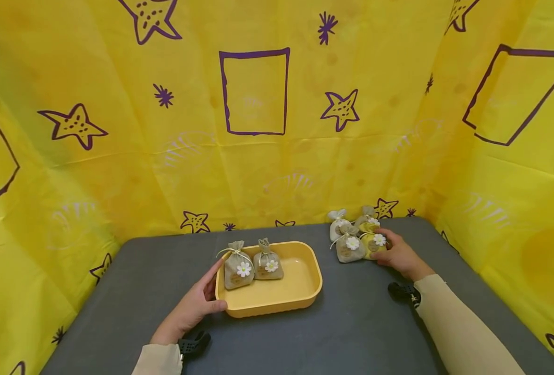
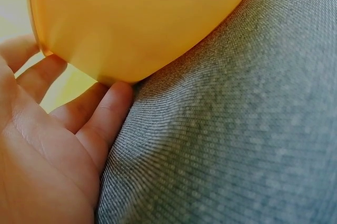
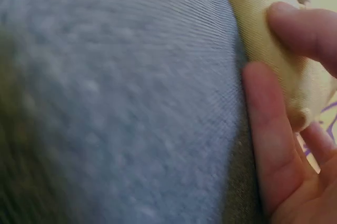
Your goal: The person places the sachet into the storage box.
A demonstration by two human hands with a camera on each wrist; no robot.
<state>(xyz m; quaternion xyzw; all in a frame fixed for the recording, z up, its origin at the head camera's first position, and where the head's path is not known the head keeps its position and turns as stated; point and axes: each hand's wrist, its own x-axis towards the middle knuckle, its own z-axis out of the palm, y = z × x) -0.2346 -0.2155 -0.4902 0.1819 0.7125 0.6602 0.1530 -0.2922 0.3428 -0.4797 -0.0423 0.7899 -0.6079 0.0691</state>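
Note:
A yellow tray (image 1: 300, 299) stands mid-table and holds two grey sachets (image 1: 237, 266) (image 1: 267, 263), each with a white daisy. My left hand (image 1: 197, 304) lies against the tray's left end with its fingers straight. In the left wrist view the fingers (image 2: 105, 119) touch the tray's wall (image 2: 137, 19). At the back right my right hand (image 1: 394, 250) pinches a yellow sachet (image 1: 372, 243) in a small cluster. In the right wrist view the yellow sachet (image 3: 287, 77) sits between thumb and finger of that hand (image 3: 268, 40).
The cluster also has a white sachet (image 1: 337, 224), a grey one (image 1: 350, 247) and another behind (image 1: 368, 216). The grey table (image 1: 352, 323) is walled at the back and sides by yellow cloth with purple stars (image 1: 258, 156).

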